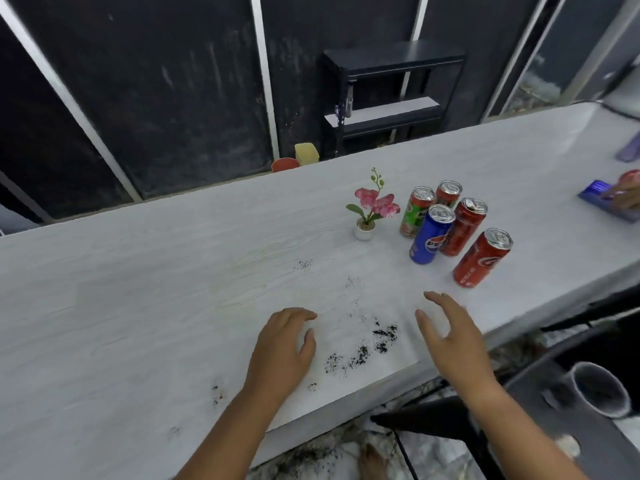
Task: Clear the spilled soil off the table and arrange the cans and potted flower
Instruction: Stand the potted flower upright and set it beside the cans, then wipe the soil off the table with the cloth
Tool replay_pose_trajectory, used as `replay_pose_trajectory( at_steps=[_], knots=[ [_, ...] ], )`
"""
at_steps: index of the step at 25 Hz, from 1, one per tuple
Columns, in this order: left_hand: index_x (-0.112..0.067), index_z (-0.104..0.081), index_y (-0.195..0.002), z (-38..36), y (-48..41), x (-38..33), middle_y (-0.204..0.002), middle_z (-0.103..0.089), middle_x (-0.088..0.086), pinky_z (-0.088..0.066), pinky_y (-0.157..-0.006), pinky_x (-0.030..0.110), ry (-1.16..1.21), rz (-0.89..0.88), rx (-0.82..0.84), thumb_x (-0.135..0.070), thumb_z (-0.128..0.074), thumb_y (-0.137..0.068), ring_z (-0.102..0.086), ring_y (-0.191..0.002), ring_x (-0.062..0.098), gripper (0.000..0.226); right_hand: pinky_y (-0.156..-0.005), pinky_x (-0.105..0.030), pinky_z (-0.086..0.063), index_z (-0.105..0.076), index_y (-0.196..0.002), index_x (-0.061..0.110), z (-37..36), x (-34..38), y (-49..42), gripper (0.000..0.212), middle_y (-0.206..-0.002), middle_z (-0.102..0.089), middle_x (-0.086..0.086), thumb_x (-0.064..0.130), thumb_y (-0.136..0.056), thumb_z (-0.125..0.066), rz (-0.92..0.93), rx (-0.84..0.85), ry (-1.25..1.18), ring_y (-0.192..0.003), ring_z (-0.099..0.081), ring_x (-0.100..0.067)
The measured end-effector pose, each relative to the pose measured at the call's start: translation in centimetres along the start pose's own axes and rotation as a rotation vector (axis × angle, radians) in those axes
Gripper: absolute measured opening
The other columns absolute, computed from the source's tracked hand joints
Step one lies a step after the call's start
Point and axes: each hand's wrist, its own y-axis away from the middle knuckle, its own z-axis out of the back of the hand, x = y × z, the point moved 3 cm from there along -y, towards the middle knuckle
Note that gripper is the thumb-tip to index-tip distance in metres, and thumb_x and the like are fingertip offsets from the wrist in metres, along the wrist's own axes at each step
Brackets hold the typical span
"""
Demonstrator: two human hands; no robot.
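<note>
Dark spilled soil [362, 348] lies in small patches on the white table [138, 289], near its front edge. My left hand [284, 344] rests palm down just left of the soil, fingers loosely curled, holding nothing. My right hand [450, 334] hovers to the right of the soil, fingers spread and empty. Further back stands a small white pot with a pink flower [369, 211]. To its right are several upright cans: a blue can [429, 235], a green and red can [415, 211], and red cans [481, 259].
More soil specks [218, 394] lie at the left near the table's edge, and soil is on the floor below. A black chair [467, 427] and a bin [601, 389] stand at the right. Another person's hand [623, 195] holds a purple object at the far right.
</note>
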Motion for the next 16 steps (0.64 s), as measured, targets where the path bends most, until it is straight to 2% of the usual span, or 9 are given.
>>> replay_pose_trajectory(
  at_steps=[1,2,4,6,7,9,11,14,16],
  knots=[
    [-0.032,-0.068,-0.134,-1.6,-0.6,-1.8,-0.132,-0.060,-0.023,-0.028,-0.106,0.003,0.032,-0.037,0.057,-0.024,-0.060,-0.106,-0.049,-0.127,-0.004,0.030,-0.129,-0.041,-0.027,-0.059,-0.141,0.046,0.9,-0.4,1.0,0.040,-0.145,-0.046,0.037,0.053,-0.102,-0.062,0.010,-0.031,0.002,-0.146,-0.024,0.023],
    [-0.034,-0.066,-0.135,-3.1,-1.2,-3.6,-0.133,-0.059,-0.025,-0.030,-0.105,0.004,0.064,-0.071,0.111,-0.026,-0.058,-0.106,-0.049,-0.128,-0.005,0.030,-0.128,-0.038,-0.025,-0.059,-0.141,0.046,1.9,-0.9,2.0,0.039,-0.144,-0.043,0.042,0.051,-0.102,-0.063,0.009,-0.063,0.005,-0.144,-0.019,0.028],
    [-0.038,-0.065,-0.135,-6.4,-2.0,-7.7,-0.131,-0.057,-0.029,-0.036,-0.102,0.005,0.126,-0.160,0.223,-0.030,-0.055,-0.107,-0.052,-0.128,-0.005,0.031,-0.126,-0.032,-0.029,-0.059,-0.140,0.046,4.4,-2.4,3.8,0.039,-0.146,-0.046,0.038,0.049,-0.102,-0.065,-0.039,-0.147,-0.005,-0.151,-0.029,0.014],
    [-0.040,-0.064,-0.133,-9.5,-2.3,-11.8,-0.128,-0.057,-0.030,-0.045,-0.099,0.012,0.175,-0.249,0.323,-0.033,-0.054,-0.106,-0.055,-0.124,-0.003,0.029,-0.127,-0.024,-0.026,-0.061,-0.139,0.042,6.9,-3.8,5.8,0.038,-0.145,-0.050,0.035,0.046,-0.102,-0.065,-0.058,-0.236,0.026,-0.151,-0.040,-0.001],
    [-0.041,-0.063,-0.132,-11.0,-2.1,-13.9,-0.127,-0.057,-0.029,-0.048,-0.096,0.015,0.195,-0.297,0.364,-0.034,-0.054,-0.106,-0.057,-0.121,-0.003,0.028,-0.128,-0.027,-0.026,-0.061,-0.139,0.040,8.1,-4.7,6.9,0.037,-0.143,-0.051,0.037,0.044,-0.102,-0.067,-0.077,-0.279,0.047,-0.149,-0.043,-0.002],
    [-0.041,-0.063,-0.129,-13.8,-1.4,-17.9,-0.122,-0.059,-0.027,-0.052,-0.086,0.018,0.247,-0.392,0.434,-0.033,-0.053,-0.106,-0.062,-0.110,-0.001,0.026,-0.128,-0.044,-0.033,-0.061,-0.137,0.040,10.3,-7.0,9.4,0.036,-0.142,-0.053,0.034,0.039,-0.103,-0.070,-0.166,-0.358,0.040,-0.146,-0.045,-0.002],
    [-0.042,-0.063,-0.127,-16.1,-0.3,-20.9,-0.118,-0.060,-0.026,-0.053,-0.078,0.017,0.314,-0.451,0.502,-0.034,-0.052,-0.107,-0.064,-0.100,0.002,0.024,-0.124,-0.049,-0.038,-0.062,-0.139,0.037,11.7,-9.2,11.7,0.037,-0.144,-0.057,0.025,0.039,-0.103,-0.070,-0.254,-0.404,0.013,-0.144,-0.047,-0.005],
    [-0.040,-0.064,-0.127,-20.4,2.0,-24.1,-0.118,-0.059,-0.025,-0.052,-0.078,0.013,0.346,-0.498,0.643,-0.032,-0.054,-0.107,-0.065,-0.101,0.003,0.024,-0.113,-0.035,-0.047,-0.064,-0.141,0.031,13.1,-12.8,15.4,0.040,-0.143,-0.061,0.017,0.038,-0.103,-0.070,-0.381,-0.453,-0.020,-0.137,-0.052,-0.003],
    [-0.036,-0.066,-0.128,-23.6,3.5,-24.9,-0.119,-0.060,-0.023,-0.049,-0.082,0.009,0.319,-0.493,0.756,-0.029,-0.056,-0.107,-0.063,-0.106,-0.001,0.025,-0.106,-0.022,-0.043,-0.065,-0.139,0.031,13.5,-15.3,17.8,0.039,-0.138,-0.062,0.021,0.037,-0.102,-0.072,-0.469,-0.499,-0.052,-0.126,-0.051,0.013]
  ],
)
